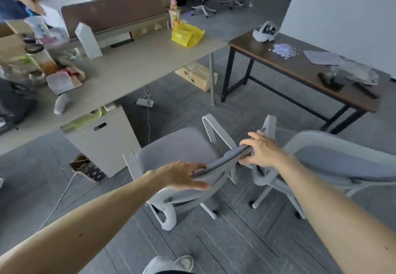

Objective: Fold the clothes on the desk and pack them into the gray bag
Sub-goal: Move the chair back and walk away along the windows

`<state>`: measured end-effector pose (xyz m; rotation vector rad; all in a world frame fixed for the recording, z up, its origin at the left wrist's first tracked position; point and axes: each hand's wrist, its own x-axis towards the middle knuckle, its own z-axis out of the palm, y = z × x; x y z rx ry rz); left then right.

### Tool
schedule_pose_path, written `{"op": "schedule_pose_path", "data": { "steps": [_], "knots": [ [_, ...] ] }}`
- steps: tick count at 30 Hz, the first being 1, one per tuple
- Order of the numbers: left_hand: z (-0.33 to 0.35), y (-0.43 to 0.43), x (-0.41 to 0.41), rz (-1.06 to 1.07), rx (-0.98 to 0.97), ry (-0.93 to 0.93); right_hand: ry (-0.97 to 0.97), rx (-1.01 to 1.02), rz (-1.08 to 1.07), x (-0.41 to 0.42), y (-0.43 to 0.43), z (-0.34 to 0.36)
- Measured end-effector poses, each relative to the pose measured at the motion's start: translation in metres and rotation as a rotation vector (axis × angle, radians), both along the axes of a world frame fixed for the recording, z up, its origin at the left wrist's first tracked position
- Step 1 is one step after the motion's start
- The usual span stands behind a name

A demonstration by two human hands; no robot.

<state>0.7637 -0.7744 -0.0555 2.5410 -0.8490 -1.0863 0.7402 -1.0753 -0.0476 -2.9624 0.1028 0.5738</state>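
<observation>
Left hand [184, 175] and right hand [263, 150] each grip the top edge of a chair backrest [222, 162], fingers curled over, thumbs under; dark heap [15, 104], bag or clothes I cannot tell, sits at the left edge of the tabletop [128, 70].

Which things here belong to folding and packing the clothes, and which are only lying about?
Job: desk; left hand and right hand, both holding the gray chair by its backrest. Clothes, gray bag: not clearly seen.
Lying about: yellow bag, headset, brown table, paper scraps.
</observation>
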Motion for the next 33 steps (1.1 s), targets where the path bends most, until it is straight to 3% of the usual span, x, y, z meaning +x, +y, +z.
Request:
{"op": "schedule_pose_path", "data": {
  "steps": [11,16,33],
  "knots": [
    [-0.030,-0.014,-0.068,0.490,0.137,-0.355,-0.136,-0.035,0.210,-0.002,-0.026,-0.018],
    [-0.032,-0.018,-0.075,0.494,0.122,-0.495,-0.175,0.078,0.241,-0.011,-0.028,-0.022],
    [-0.026,-0.038,0.022,0.441,0.052,-0.533,-0.287,0.095,0.178,0.055,-0.062,-0.023]
  ]
}}
